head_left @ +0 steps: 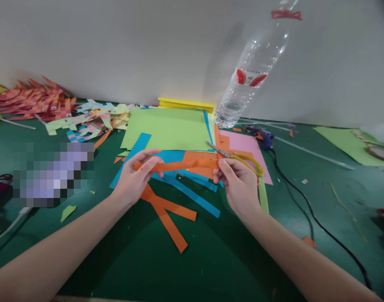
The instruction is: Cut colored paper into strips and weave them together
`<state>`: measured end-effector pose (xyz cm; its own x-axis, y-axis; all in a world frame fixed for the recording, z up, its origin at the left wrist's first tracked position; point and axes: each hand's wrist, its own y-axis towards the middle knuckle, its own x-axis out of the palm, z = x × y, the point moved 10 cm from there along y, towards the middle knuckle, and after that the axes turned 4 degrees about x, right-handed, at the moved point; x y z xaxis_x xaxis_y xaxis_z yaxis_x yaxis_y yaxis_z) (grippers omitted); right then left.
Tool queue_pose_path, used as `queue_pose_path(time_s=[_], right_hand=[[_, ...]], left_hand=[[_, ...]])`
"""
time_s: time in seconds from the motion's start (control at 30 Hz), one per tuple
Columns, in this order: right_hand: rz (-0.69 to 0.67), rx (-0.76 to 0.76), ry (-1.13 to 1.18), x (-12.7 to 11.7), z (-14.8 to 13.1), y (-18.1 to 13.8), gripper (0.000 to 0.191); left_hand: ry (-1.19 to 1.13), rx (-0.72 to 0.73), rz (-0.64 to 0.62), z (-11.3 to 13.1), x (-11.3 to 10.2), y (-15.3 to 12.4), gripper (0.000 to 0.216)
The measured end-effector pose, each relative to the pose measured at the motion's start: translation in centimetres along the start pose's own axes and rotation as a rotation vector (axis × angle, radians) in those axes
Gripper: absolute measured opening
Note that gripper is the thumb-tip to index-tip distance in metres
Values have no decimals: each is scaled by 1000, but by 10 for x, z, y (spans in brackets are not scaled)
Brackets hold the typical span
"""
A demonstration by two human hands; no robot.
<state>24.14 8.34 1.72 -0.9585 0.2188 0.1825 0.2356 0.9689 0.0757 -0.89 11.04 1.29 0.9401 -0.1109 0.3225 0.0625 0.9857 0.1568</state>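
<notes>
Stretched level between both hands is an orange paper strip [179, 165]. My left hand [138, 174] pinches its left end, and my right hand [239, 182] has the right end between thumb and fingers. Below it, two more orange strips [169, 209] cross on the green table, and blue paper strips [194, 195] lie behind them. Scissors [239, 159] with yellow handles rest on orange paper just beyond my right hand, which partly covers that area. A stack of light green paper sheets [166, 130] sits farther back.
A tall plastic bottle [251, 79] leans by the wall at the back right. Near it lies a blue glue gun [265, 138] with a black cord [300, 201]. Woven paper pieces [31, 100] and paper scraps [94, 117] are heaped at the back left, beyond a blurred purple object [55, 176].
</notes>
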Motion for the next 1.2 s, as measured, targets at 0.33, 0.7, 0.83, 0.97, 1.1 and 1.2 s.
queue_pose_path(time_s=[0.33, 0.7, 0.83, 0.97, 1.1, 1.2], right_hand=[[12, 22, 54, 1, 3, -4, 13], [-316, 60, -158, 47, 1, -35, 15], [-357, 64, -210, 48, 7, -39, 14], [-353, 24, -259, 46, 7, -37, 13], [-374, -1, -261, 49, 5, -37, 12], [-386, 19, -264, 51, 5, -39, 14]], left_hand=[[-52, -24, 67, -7, -2, -4, 29], [141, -87, -167, -16, 25, -21, 24], [237, -51, -145, -13, 24, -21, 18], [290, 5, -129, -8, 23, -20, 16], [334, 29, -116, -1, 25, -22, 15], [319, 3, -150, -1, 32, -27, 16]])
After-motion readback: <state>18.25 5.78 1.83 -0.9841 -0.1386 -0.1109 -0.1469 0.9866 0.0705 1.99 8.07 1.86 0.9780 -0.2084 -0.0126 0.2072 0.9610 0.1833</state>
